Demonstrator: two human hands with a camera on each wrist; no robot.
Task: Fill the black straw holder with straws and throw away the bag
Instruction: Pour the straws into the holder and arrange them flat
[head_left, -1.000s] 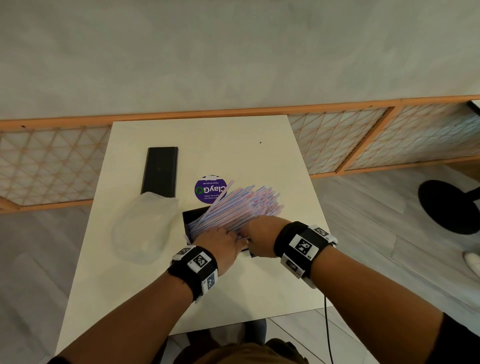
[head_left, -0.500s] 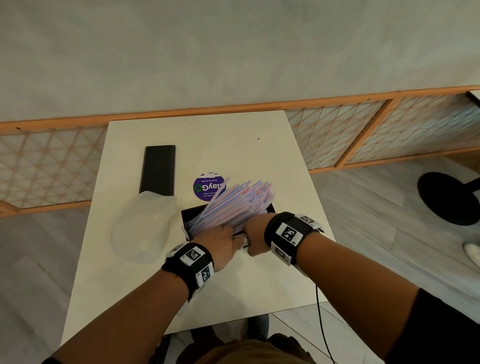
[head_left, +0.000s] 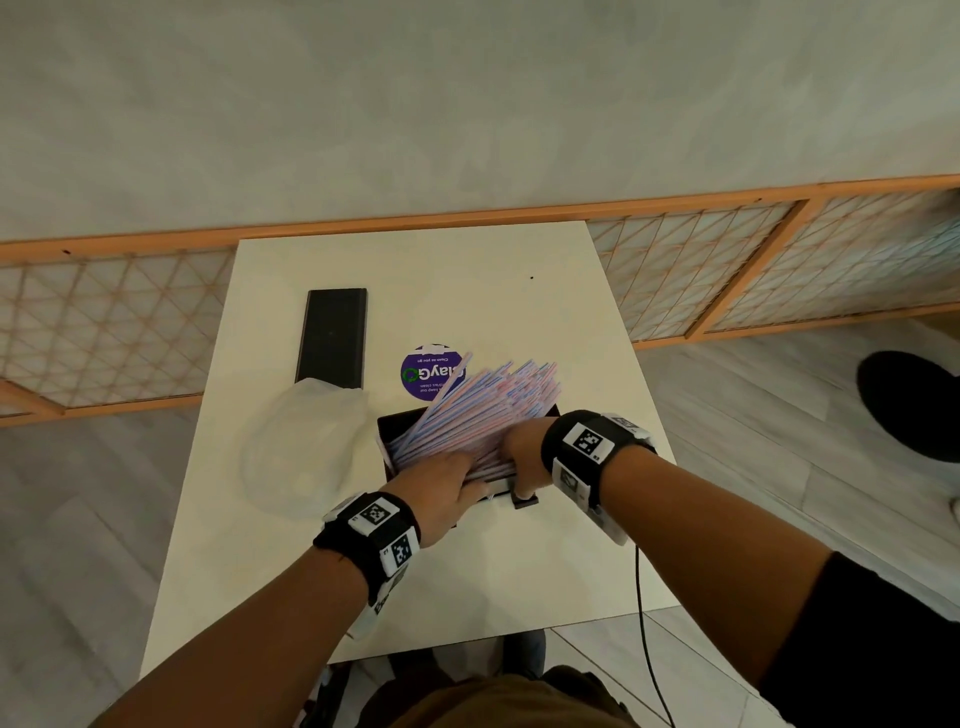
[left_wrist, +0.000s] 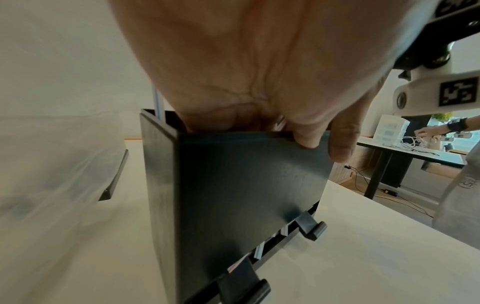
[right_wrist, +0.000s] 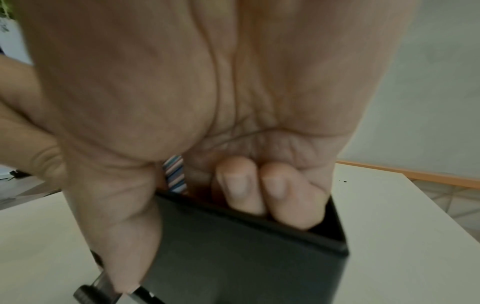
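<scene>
While I work both hands over the black straw holder near the front of the desk, I judge the filling step well along but unfinished. My left hand lies over the near ends of the straws, its thumb on the holder's front wall; I cannot tell whether that grip is closed on them. My right hand has its fingers curled into the holder's top over the straws, thumb down the outside. The bundle leans out over the far rim, fanned and not yet settled, so it needs pressing down. Just left lies the bag, apparently empty and not yet thrown away. Beyond it lies a flat black piece, perhaps the lid
</scene>
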